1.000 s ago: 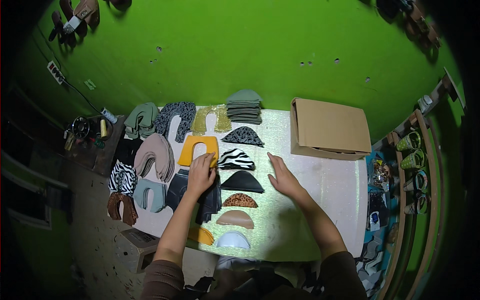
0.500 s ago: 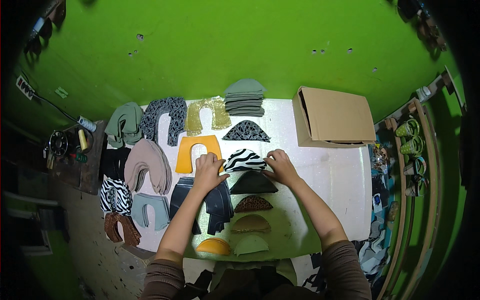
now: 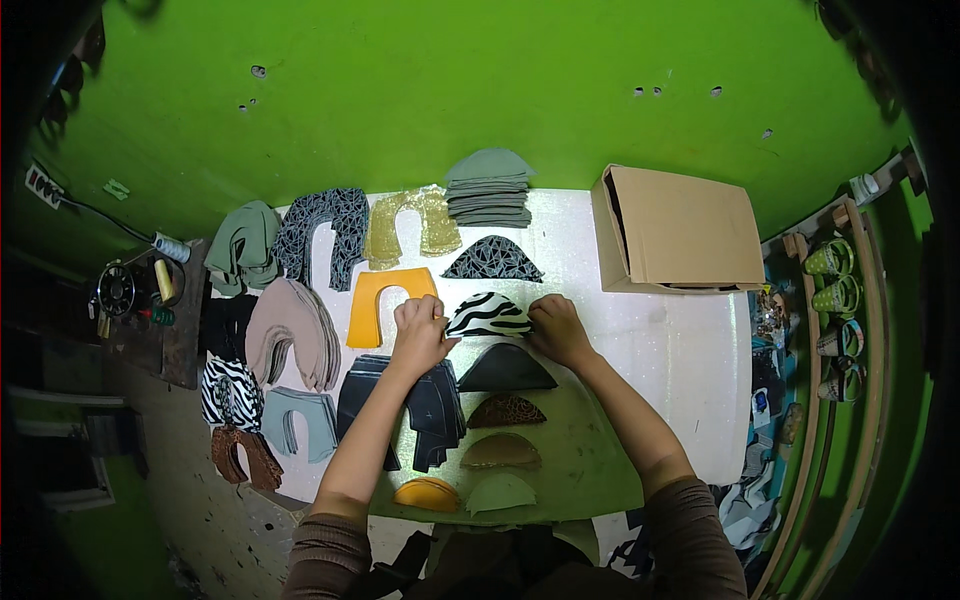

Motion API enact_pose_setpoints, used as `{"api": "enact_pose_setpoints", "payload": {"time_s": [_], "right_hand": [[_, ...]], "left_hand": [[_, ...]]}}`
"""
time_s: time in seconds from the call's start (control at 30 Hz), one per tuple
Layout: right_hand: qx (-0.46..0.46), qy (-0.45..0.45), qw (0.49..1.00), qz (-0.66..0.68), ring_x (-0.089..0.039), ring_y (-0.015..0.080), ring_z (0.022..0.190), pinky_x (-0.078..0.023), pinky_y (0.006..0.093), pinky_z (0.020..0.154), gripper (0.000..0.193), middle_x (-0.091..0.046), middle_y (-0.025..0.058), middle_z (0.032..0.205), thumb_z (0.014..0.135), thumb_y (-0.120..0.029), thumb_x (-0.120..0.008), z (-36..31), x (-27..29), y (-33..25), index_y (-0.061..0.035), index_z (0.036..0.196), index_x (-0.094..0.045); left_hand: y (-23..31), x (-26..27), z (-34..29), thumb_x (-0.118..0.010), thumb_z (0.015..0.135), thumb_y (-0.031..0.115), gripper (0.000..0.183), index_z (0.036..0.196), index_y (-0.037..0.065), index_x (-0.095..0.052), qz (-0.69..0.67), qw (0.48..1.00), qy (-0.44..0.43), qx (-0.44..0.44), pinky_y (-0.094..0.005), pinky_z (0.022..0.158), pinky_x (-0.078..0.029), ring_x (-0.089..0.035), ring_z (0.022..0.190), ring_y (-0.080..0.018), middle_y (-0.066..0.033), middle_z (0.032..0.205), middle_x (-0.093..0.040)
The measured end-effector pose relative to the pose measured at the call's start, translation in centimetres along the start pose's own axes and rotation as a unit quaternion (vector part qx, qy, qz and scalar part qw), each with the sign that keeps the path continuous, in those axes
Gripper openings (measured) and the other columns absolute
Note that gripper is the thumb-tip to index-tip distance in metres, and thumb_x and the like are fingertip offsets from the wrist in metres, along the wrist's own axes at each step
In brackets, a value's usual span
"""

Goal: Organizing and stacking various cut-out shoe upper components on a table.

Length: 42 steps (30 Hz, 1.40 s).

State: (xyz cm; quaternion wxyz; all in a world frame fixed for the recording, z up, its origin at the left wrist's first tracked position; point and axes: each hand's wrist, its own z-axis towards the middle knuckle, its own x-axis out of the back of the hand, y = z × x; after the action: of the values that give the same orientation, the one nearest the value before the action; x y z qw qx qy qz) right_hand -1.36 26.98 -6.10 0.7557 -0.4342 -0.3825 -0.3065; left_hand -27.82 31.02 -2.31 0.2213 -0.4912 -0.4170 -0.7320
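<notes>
A zebra-striped half-moon piece (image 3: 488,316), perhaps a small stack, lies on the table between my two hands. My left hand (image 3: 420,332) closes on its left tip, and my right hand (image 3: 558,329) closes on its right tip. Just nearer to me is a black half-moon piece (image 3: 507,369); beyond sits a black-and-grey patterned half-moon (image 3: 493,259). The same column continues toward me with a leopard-print one (image 3: 507,410), a tan one (image 3: 501,451) and a light green one (image 3: 501,492). Left of my left hand rests an orange arch-shaped piece (image 3: 368,309).
Left of the column lie several arch-shaped stacks, among them beige (image 3: 297,325), black (image 3: 440,395) and gold (image 3: 381,232). A pile of grey-green half-moons (image 3: 488,195) stands at the back. A cardboard box (image 3: 685,225) occupies the back right, and a rack with sandals (image 3: 835,295) lines the right.
The view has shifted slightly. My fingers have drawn in closer on both tips of the zebra-striped piece, the right hand's more curled; the piece stays in about the same place.
</notes>
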Motion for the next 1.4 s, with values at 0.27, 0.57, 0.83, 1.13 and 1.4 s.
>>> {"api": "enact_pose_setpoints", "payload": {"time_s": [0.27,0.57,0.83,1.13,1.4], "right_hand": [[0.007,0.014,0.999,0.030,-0.052,0.0261,0.092,-0.040,0.0368,0.081,0.025,-0.055,0.0057,0.091,0.063,-0.009,-0.070,-0.1,1.6,0.7,-0.0058,0.084,-0.058],[0.001,0.002,1.000,0.003,-0.052,0.0255,0.092,-0.042,0.0371,0.079,0.024,-0.055,0.0061,0.091,0.065,-0.013,-0.071,-1.7,2.8,2.7,-0.0069,0.085,-0.058],[-0.013,0.014,1.000,0.016,-0.051,0.0270,0.093,-0.042,0.0380,0.081,0.026,-0.055,0.0072,0.093,0.065,-0.012,-0.072,-2.0,2.3,2.7,-0.0060,0.086,-0.058],[-0.038,-0.046,0.997,0.056,-0.048,0.0309,0.103,-0.041,0.0392,0.091,0.036,-0.052,0.0128,0.107,0.066,-0.007,-0.068,-1.1,4.7,2.7,-0.0045,0.100,-0.057],[-0.047,0.001,0.996,0.082,-0.048,0.0333,0.106,-0.042,0.0388,0.090,0.053,-0.050,0.0157,0.112,0.073,-0.006,-0.066,2.9,4.6,3.5,-0.0060,0.122,-0.046]], "left_hand": [[0.9,-0.9,0.9,-0.080,0.057,0.019,0.037,0.079,-0.002,-0.058,-0.004,1.000,-0.006,-0.011,-0.0394,0.084,-0.030,-0.042,0.094,-0.0276,-0.0078,0.097,-0.046],[3.0,-2.1,1.8,-0.079,0.061,0.019,0.034,0.080,-0.002,-0.060,-0.011,0.999,-0.014,-0.027,-0.0387,0.086,-0.031,-0.043,0.095,-0.0276,-0.0079,0.098,-0.048],[3.3,-2.2,1.7,-0.079,0.062,0.021,0.035,0.082,-0.001,-0.060,0.005,1.000,0.002,-0.019,-0.0388,0.086,-0.031,-0.043,0.096,-0.0282,-0.0079,0.099,-0.048],[2.2,0.2,1.3,-0.063,0.064,0.013,0.039,0.102,0.006,-0.061,0.002,1.000,0.006,0.022,-0.0423,0.093,-0.029,-0.042,0.104,-0.0318,-0.0127,0.105,-0.049],[-0.7,0.7,5.2,-0.065,0.076,0.018,0.048,0.120,0.007,-0.053,0.059,0.997,0.044,0.007,-0.0397,0.092,-0.035,-0.048,0.105,-0.0289,-0.0132,0.109,-0.054]]}}
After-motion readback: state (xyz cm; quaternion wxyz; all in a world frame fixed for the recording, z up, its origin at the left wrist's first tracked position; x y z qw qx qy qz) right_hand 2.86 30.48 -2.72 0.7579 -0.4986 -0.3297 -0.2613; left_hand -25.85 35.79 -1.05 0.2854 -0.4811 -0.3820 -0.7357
